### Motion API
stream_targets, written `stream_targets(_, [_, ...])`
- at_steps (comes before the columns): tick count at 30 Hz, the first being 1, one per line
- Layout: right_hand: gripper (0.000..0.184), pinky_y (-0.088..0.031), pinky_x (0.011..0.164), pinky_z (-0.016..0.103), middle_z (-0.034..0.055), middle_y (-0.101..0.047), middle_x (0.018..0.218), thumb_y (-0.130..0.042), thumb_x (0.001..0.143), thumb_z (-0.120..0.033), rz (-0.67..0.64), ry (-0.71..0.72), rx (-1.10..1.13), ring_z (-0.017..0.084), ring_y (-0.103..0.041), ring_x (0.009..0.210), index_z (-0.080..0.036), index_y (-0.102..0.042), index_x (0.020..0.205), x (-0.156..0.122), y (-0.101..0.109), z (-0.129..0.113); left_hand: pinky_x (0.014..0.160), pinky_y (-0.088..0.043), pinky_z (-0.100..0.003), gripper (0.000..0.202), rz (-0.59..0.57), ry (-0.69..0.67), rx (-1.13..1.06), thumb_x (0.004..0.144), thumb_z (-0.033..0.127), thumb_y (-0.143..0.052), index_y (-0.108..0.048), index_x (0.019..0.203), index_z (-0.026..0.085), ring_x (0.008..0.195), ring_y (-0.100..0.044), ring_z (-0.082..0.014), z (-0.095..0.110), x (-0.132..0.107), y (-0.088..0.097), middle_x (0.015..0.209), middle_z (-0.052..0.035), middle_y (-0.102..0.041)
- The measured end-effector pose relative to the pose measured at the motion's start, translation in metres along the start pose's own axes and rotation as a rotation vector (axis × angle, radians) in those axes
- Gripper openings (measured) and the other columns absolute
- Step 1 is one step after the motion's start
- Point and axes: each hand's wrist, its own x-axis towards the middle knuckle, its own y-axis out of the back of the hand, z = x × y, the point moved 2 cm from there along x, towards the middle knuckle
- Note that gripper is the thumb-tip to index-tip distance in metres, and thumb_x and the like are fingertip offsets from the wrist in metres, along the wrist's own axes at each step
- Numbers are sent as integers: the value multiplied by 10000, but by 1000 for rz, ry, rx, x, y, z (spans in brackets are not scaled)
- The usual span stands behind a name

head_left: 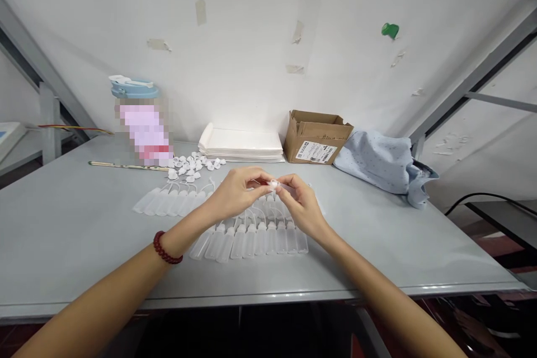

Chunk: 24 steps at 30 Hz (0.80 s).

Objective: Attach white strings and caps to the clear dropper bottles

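My left hand [237, 193] and my right hand [304, 204] meet above the middle of the table. Between their fingertips is a small white cap [274, 184], pinched by my left hand. A translucent plastic bottle [288, 188] shows partly in the closed fingers of my right hand, which hide most of it. Below my hands lies a row of similar small bottles [250, 240], with thin white strips curving from their necks. Another group of bottles [170, 201] lies to the left, behind my left forearm. Loose white caps [191, 165] are heaped farther back.
A patterned stick [126, 166] lies left of the caps, near a blue-lidded container [134, 88] with a blurred body. Along the wall are a stack of white envelopes [243, 142], an open cardboard box [316, 137] and a light blue cloth [377, 162]. Metal posts flank the grey table [84, 235].
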Motion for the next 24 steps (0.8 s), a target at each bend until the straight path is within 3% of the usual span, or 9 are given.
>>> stream_targets(4, [167, -456, 550, 240, 35, -663, 829, -521, 884, -325, 11, 16, 35, 141, -596, 696, -180, -596, 916, 0, 1, 0, 725, -521, -285, 231, -13, 63, -32, 793, 362, -648, -706, 892, 161, 768, -637, -162, 0, 0, 1, 835, -48, -695])
stream_targets(9, [105, -468, 578, 261, 33, -619, 795, -511, 877, -260, 86, 253, -134, 133, -571, 657, -181, -570, 914, -3, -2, -5, 593, -486, -248, 263, -48, 153, 7, 801, 398, -627, -671, 777, 140, 589, -587, -123, 3, 0, 2, 639, -11, -631])
stream_targets(16, [143, -493, 560, 248, 58, -666, 886, -514, 899, -268, 15, 206, -48, 155, -633, 739, -186, -583, 993, -4, 1, -7, 665, -468, -254, 209, -14, 32, 27, 813, 353, -609, -689, 853, 164, 738, -594, -145, 4, -2, 3, 824, -38, -679])
stream_targets(24, [210, -523, 676, 306, 75, -644, 925, -483, 904, -151, 75, 554, -268, 171, -621, 794, -209, -530, 1101, -6, 1, -7, 603, -435, -241, 249, -112, 127, 5, 827, 390, -587, -700, 842, 169, 654, -581, -137, 6, 0, 6, 643, -10, -620])
